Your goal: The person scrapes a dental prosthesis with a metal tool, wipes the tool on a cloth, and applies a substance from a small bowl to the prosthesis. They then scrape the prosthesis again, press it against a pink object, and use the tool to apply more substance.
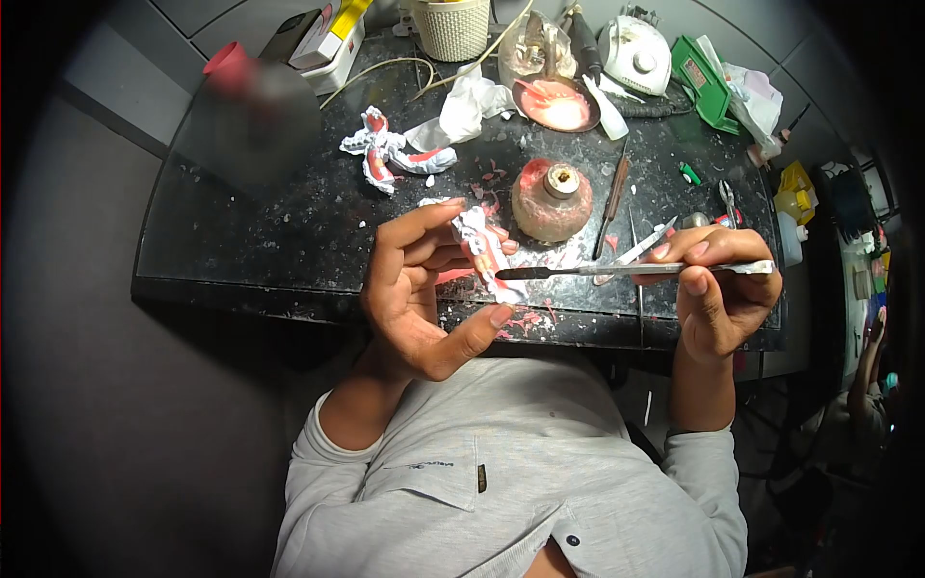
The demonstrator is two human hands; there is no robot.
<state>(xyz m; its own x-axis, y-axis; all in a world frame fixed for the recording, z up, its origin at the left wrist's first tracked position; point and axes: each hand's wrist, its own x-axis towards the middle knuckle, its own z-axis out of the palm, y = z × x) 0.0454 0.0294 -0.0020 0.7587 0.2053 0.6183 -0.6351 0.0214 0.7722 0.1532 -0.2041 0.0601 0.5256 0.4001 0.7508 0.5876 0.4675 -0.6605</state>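
Two bare hands in this one, right above a plain light grey shirt [520,405]. Left hand [414,289] has its fingers curled in, pinching a little white-and-pink piece [472,241] between fingertips and thumb, so that's held up over the front edge of the black worktop [241,231]. Right hand [723,289] has thumb and fingers pressed together on the handle of a thin metal spatula [597,272], held pretty much level. Its dark blade overlaps the piece's lower end, but honestly can't tell if it's actually touching.

Pink and white scraps are scattered under and around the hands. Just past them sits a round glass jar [551,217] with a pale collar, and to its right a brown-handled tool [615,193] lies on the worktop. Pliers [728,200] are further right.

Next row back: a branching white-and-pink chunk [383,149] on the left, some crumpled white tissue [467,108] beside it, then a dish with pink stuff [559,101] in it. Way at the back there's a woven cream basket [451,34], a white respirator mask [631,56] and a green tray [703,85].
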